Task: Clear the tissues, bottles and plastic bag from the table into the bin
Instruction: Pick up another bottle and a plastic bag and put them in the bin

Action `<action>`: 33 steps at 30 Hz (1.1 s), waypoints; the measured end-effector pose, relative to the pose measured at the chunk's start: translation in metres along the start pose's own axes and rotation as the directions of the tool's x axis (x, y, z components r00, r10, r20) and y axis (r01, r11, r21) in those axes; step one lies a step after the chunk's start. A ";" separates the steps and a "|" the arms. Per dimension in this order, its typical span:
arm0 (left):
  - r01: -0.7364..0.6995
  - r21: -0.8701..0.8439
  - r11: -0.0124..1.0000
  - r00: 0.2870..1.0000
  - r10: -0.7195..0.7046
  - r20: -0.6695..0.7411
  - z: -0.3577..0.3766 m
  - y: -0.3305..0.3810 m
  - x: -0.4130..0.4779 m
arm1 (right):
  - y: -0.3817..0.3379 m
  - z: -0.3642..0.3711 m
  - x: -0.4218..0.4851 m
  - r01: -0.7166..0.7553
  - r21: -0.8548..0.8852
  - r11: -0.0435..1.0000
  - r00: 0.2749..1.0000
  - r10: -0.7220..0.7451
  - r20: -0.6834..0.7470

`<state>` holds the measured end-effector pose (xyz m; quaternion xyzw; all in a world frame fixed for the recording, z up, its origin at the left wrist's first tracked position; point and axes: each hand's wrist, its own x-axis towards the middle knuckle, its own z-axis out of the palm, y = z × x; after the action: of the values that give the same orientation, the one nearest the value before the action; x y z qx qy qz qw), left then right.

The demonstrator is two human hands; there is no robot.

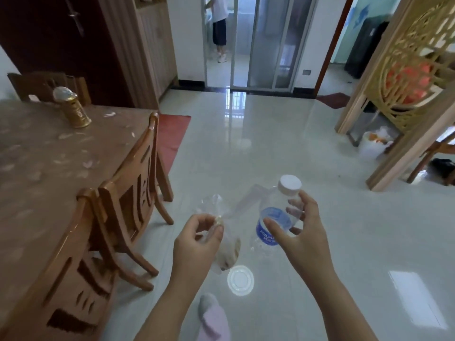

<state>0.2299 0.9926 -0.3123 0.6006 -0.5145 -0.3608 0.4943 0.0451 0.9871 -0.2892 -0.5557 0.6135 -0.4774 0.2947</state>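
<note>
holding plastic bag in left hand, bottle in right hand, chairs beside.

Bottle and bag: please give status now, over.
Left hand shut on plastic bag. Right hand shut on bottle. Bin far right; floor between clear.

We note two wooden chairs pushed in at the left, and a gold canister upright further back. A red mat lies on the glossy pale tiled floor past the chairs. A carved lattice screen stands at right. Down the hall we see sliding glass doors, a person standing behind them. A pink slipper shows at the bottom edge.
</note>
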 end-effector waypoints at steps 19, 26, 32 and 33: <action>-0.009 0.020 1.000 0.992 0.012 -0.123 0.016 -0.011 0.383 | -0.014 0.173 0.376 0.055 0.033 0.998 0.991 -0.059 0.122; -0.030 0.050 0.998 0.969 0.042 -0.243 0.045 -0.027 0.533 | 0.001 0.230 0.530 0.099 0.078 0.992 0.976 -0.112 0.187; -0.018 0.015 1.000 0.925 0.023 -0.378 0.059 -0.017 0.664 | -0.010 0.274 0.671 0.151 0.103 0.983 0.942 -0.175 0.286; -0.014 0.012 1.000 0.915 0.018 -0.404 0.059 -0.016 0.682 | -0.012 0.283 0.691 0.161 0.113 0.980 0.936 -0.188 0.297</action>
<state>0.3216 0.3147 -0.2915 0.6601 -0.4078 -0.2228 0.5902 0.1584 0.2491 -0.2661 -0.6618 0.4873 -0.4360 0.3666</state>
